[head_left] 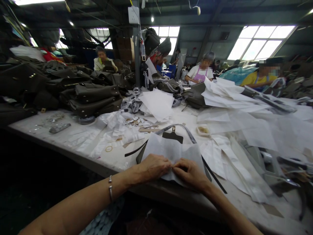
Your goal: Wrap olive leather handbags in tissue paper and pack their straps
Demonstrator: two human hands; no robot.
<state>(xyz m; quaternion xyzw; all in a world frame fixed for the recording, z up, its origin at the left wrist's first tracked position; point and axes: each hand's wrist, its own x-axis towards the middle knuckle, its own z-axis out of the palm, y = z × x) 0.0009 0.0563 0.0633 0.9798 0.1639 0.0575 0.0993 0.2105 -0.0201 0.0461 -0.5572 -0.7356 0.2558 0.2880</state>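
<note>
A dark handbag (140,153) lies at the table's near edge with a white paper sheet (168,145) spread over it. Beyond the sheet show its dark flap tab (172,136) with a gold clasp and a handle (188,132) in clear wrap. Dark straps (215,178) stick out on both sides. My left hand (155,165) rests on the sheet, fingers curled and pressed together at its near part. Thumb and fingers of my right hand (187,171) pinch the paper right beside it. The fingertips of both hands nearly meet, and the bag under them is hidden.
Dark bags (95,98) are heaped at the left. A stack of white paper (156,102), wrapped rings (132,101) and plastic bags (110,125) lie beyond. A small dish (203,130) and paper strips (234,163) sit at the right. Several co-workers (201,70) are across the table.
</note>
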